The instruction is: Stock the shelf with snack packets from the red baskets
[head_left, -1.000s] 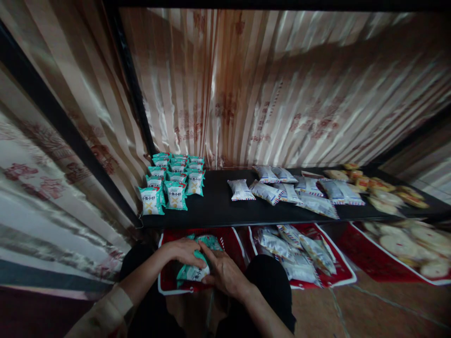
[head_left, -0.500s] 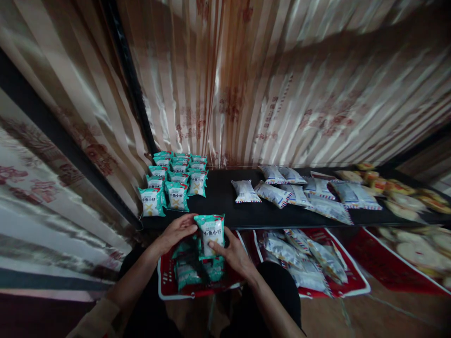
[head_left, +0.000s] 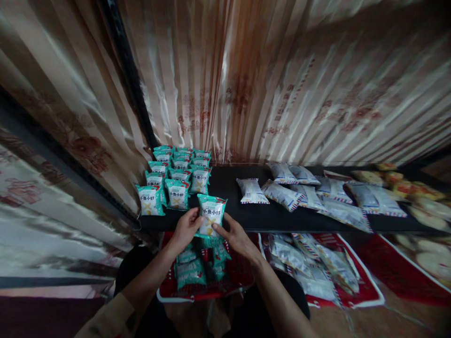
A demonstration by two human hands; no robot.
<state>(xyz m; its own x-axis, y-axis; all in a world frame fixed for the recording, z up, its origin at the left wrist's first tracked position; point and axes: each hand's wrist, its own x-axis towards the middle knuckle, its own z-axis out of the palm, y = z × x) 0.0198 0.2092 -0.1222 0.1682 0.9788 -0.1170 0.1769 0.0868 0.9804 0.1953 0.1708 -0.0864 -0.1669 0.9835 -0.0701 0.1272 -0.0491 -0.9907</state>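
A teal and white snack bag [head_left: 210,212] is held upright between my two hands at the front edge of the black shelf [head_left: 225,197]. My left hand [head_left: 186,226] grips its left side, and my right hand [head_left: 237,234] holds the right side with the thumb across the front. Just behind, matching teal bags [head_left: 178,193] stand in rows at the shelf's left end. Below my hands, a red basket [head_left: 243,279] holds several more teal bags [head_left: 190,271].
Clear-and-white striped bags [head_left: 252,191] lie across the shelf's middle, with yellow packs [head_left: 428,190] farther right. A second red basket [head_left: 377,291] contains striped bags. Pleated curtains [head_left: 225,84] hang behind, and a dark metal post [head_left: 130,70] rises at the left.
The held bag has risen toward the shelf edge. My left hand has moved in from beside it and now grips its left side. The camera view has shifted slightly.
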